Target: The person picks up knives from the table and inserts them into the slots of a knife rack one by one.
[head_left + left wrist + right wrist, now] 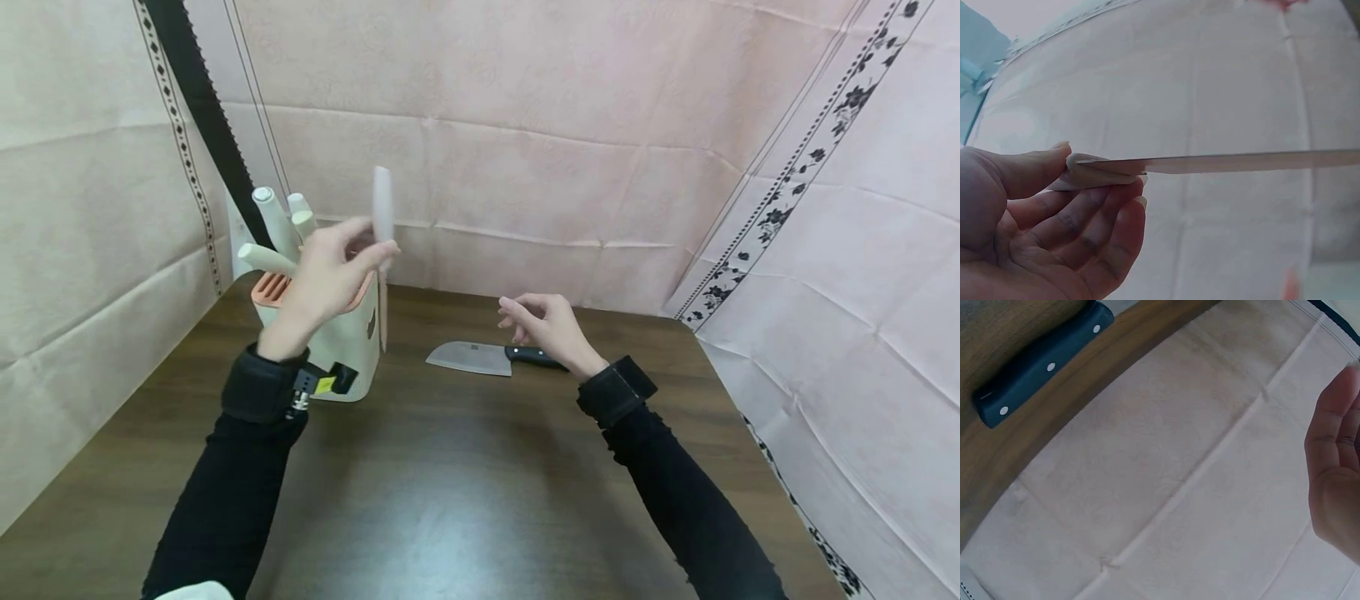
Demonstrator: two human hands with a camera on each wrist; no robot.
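My left hand pinches a knife with a white handle between thumb and fingers. The knife stands upright, handle up, its narrow blade hanging down along the right side of a pale green knife block. In the left wrist view the fingers curl under the handle. A broad-bladed knife with a black riveted handle lies flat on the table, its blade pointing left. Above that handle hovers my right hand, fingers loosely bent, holding nothing.
Several pale handles stick out of the block's pinkish slotted top. The block stands at the left of a brown wooden table. Cream cloth hangs along the table's back edge, with more at both sides.
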